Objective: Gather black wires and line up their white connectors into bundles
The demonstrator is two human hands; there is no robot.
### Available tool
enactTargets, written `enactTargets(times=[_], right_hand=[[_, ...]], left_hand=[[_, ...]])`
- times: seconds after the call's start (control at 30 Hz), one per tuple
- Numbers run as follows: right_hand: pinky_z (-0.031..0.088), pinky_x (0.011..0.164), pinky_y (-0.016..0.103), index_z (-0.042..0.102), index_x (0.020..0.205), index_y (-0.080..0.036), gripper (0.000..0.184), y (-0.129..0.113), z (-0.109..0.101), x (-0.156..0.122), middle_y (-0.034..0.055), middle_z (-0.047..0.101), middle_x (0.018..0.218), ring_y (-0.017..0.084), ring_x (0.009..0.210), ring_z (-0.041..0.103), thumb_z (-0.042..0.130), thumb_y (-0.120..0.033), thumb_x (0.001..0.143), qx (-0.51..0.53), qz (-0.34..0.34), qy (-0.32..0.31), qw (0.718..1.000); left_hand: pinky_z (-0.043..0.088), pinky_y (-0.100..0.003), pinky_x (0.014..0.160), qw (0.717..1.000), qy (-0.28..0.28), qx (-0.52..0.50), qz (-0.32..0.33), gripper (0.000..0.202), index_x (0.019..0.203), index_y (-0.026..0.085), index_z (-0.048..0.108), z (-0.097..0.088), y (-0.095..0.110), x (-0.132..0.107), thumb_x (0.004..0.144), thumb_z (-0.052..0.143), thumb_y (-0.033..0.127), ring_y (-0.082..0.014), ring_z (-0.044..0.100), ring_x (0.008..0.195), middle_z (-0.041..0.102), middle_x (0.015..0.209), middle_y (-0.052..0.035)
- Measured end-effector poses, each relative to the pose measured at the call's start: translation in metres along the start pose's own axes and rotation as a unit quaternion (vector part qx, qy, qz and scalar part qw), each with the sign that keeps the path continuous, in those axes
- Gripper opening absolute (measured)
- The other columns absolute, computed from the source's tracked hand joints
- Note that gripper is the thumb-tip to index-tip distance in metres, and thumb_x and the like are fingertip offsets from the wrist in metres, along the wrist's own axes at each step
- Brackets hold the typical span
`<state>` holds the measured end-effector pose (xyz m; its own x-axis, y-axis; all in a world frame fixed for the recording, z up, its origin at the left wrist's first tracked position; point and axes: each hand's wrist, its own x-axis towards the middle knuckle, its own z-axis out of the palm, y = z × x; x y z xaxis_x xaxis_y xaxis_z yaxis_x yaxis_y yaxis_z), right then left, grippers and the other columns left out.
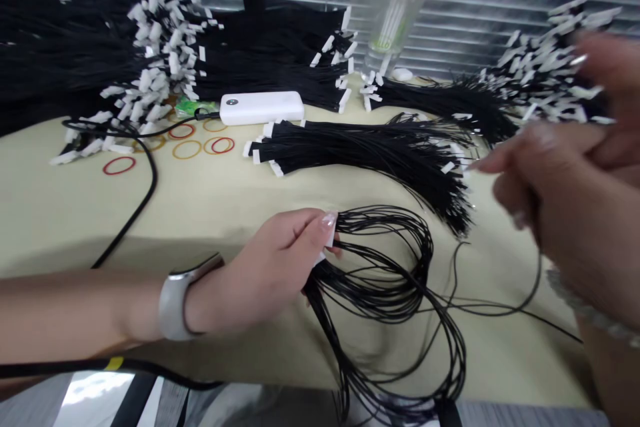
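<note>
My left hand (pixel 295 253), with a grey-banded watch on the wrist, is closed on a looped bundle of thin black cables (pixel 425 260). White connector ends show under its thumb. The loops spread to the right and hang past the table's front edge. At the right, my right hand (pixel 565 180) is raised and smeared by motion, its fingers partly curled. A single black cable (pixel 539 273) runs up from the table into its curled fingers; the exact grip is hidden. Just beyond both hands lies a bunch of black cables (pixel 350 147) with white ends.
Large stacks of black cables (pixel 270 47) with white connectors line the back. A white power bank (pixel 263 108) has a thick black cord plugged in. Rubber bands (pixel 187 149) lie beside it. A clear bottle (pixel 395 20) stands before the blinds; more white connectors (pixel 545 60) are piled right.
</note>
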<state>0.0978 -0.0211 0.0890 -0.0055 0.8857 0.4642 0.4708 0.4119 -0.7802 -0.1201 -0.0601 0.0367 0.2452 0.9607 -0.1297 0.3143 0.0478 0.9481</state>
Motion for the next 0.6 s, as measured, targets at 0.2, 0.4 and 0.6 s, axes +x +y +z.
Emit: enactTargets(times=[0.2,0.4,0.6], right_hand=[[0.035,0.043,0.016,0.056,0.071,-0.017,0.008,-0.009,0.019,-0.016,-0.0015,0.056,0.063,0.005,0.052,0.048,0.054,-0.024,0.076,-0.145,-0.092,-0.27,0.948],[0.033,0.047,0.014,0.06,0.071,-0.018,0.011,-0.008,0.03,-0.025,-0.0044,0.056,0.059,0.002,0.051,0.045,0.052,-0.021,0.077,-0.139,-0.097,-0.325,0.93],[0.031,0.048,0.015,0.06,0.07,-0.017,0.014,-0.008,0.033,-0.028,-0.0041,0.052,0.056,0.002,0.049,0.042,0.049,-0.019,0.078,-0.135,-0.099,-0.358,0.919]], left_hand=[[0.031,-0.019,0.051,1.0,-0.01,-0.011,-0.009,0.035,0.065,0.017,0.044,0.0,0.001,0.0,0.085,0.031,0.042,-0.0078,0.035,0.054,0.037,0.058,0.0042],[0.028,-0.019,0.049,1.0,-0.027,0.004,0.014,0.034,0.062,0.017,0.038,-0.001,0.004,0.0,0.086,0.03,0.039,-0.0069,0.029,0.053,0.032,0.057,0.005],[0.029,-0.019,0.052,0.998,-0.049,0.039,0.019,0.033,0.062,0.017,0.036,-0.003,0.007,-0.001,0.087,0.028,0.037,-0.007,0.031,0.057,0.034,0.061,0.0046]])
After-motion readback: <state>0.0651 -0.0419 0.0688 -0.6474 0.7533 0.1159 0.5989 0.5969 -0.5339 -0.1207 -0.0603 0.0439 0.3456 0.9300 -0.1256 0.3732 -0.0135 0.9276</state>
